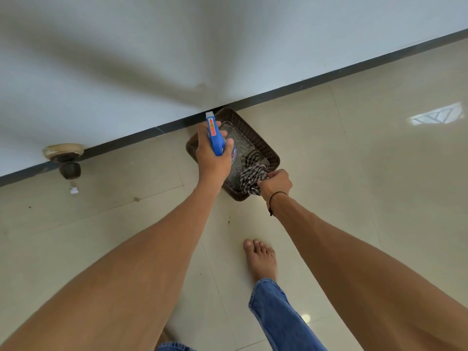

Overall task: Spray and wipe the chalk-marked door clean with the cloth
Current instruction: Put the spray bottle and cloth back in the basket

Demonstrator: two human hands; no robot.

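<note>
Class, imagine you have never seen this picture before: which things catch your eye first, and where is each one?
First, the two bare arms reaching down to a brown woven basket on the tiled floor against the wall. The left hand grips a blue spray bottle above it; the right hand pinches a striped cloth at the basket's near end. A bare foot stands lower centre.

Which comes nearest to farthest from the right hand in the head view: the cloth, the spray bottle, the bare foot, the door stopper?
1. Cloth: gripped in the right hand, over the basket.
2. Spray bottle: just to its left, held by the left hand.
3. Bare foot: below, on the floor tiles.
4. Door stopper: far left, by the wall's base.
</note>
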